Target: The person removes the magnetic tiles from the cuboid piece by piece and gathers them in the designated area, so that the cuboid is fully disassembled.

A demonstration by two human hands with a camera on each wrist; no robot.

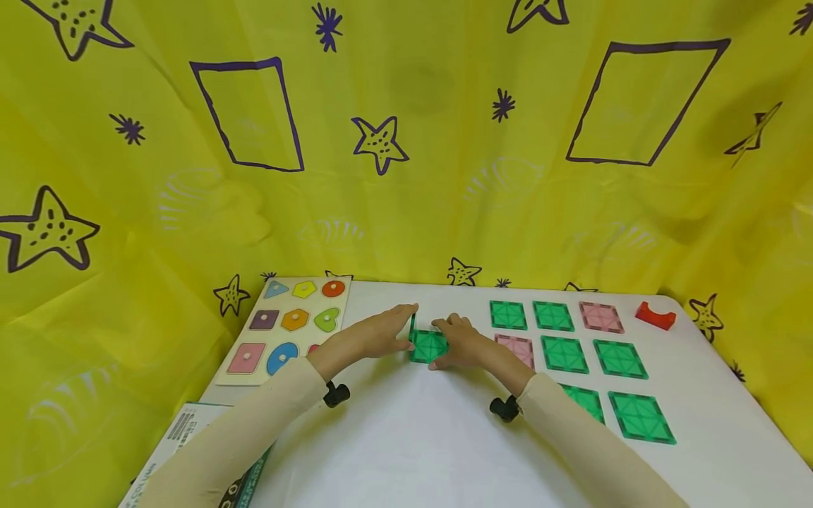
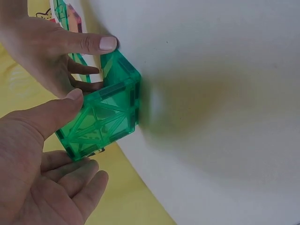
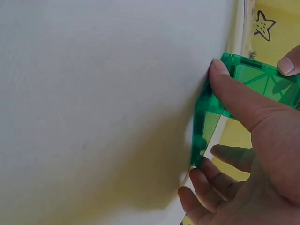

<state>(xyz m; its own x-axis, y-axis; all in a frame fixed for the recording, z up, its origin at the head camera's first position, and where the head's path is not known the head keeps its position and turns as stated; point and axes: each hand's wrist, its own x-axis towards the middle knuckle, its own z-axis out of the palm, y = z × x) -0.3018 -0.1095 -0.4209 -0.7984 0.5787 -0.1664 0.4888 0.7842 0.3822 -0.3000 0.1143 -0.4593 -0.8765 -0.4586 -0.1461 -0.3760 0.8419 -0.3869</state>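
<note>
Two translucent green square magnetic tiles meet at an angle between my hands, above the middle of the white table. My left hand [image 1: 381, 333] pinches the upright tile [image 2: 99, 123], its thumb on the top edge and fingers below. With thumb and fingers at opposite edges, my right hand [image 1: 465, 344] holds the other green tile [image 1: 428, 346]. The right wrist view shows the right thumb at the corner where the tiles join, and the left thumb on the upright tile [image 3: 267, 83]. Part of the right-hand tile is hidden behind the fingers.
On the right lie rows of green tiles [image 1: 565, 354] and pink tiles [image 1: 601, 317], near a red curved block [image 1: 655, 316]. A shape puzzle board [image 1: 298, 300] lies at left, with a box [image 1: 184, 430] before it. A yellow patterned curtain [image 1: 406, 204] hangs behind.
</note>
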